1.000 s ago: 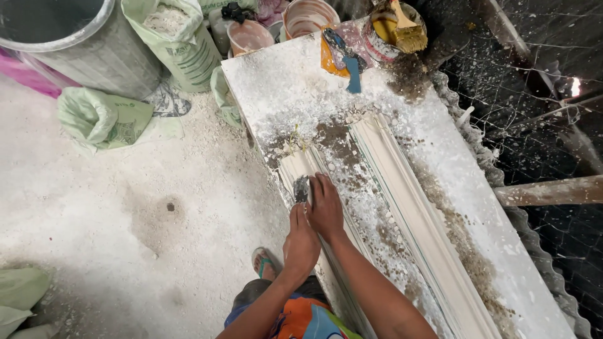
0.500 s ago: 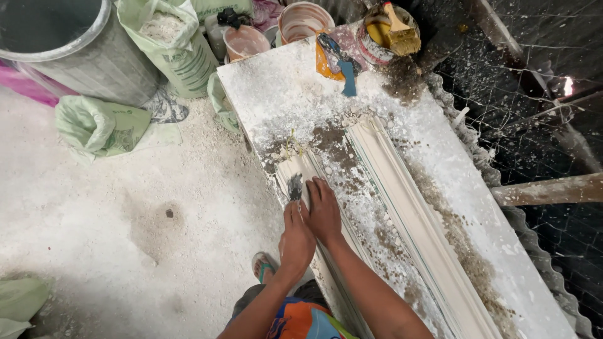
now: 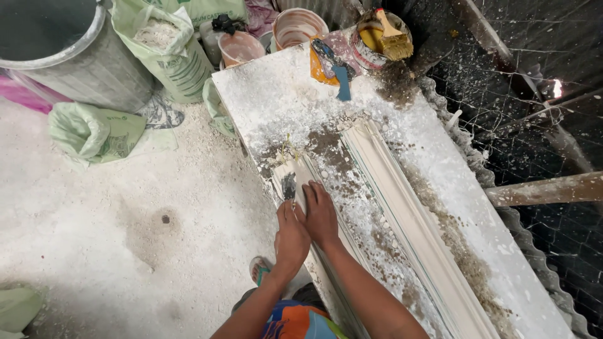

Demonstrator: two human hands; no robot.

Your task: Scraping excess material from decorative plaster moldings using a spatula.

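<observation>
I am gripping a scraper (image 3: pixel 289 186) in my left hand (image 3: pixel 291 233), pressing it on the moulding (image 3: pixel 300 172); my right hand (image 3: pixel 321 215) is lying flat at three o'clock.

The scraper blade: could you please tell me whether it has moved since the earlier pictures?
Yes, slightly: the scraper blade has slid forward along the moulding strip, nearer the blue-handled tool beyond it.

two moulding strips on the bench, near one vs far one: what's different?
The near moulding strip lies under both hands, left hand holding a scraper on it; the far moulding strip is untouched. The near strip sits at the table edge; the far strip lies toward the middle. Both are pale, long and parallel, with plaster crumbs around them.
</observation>
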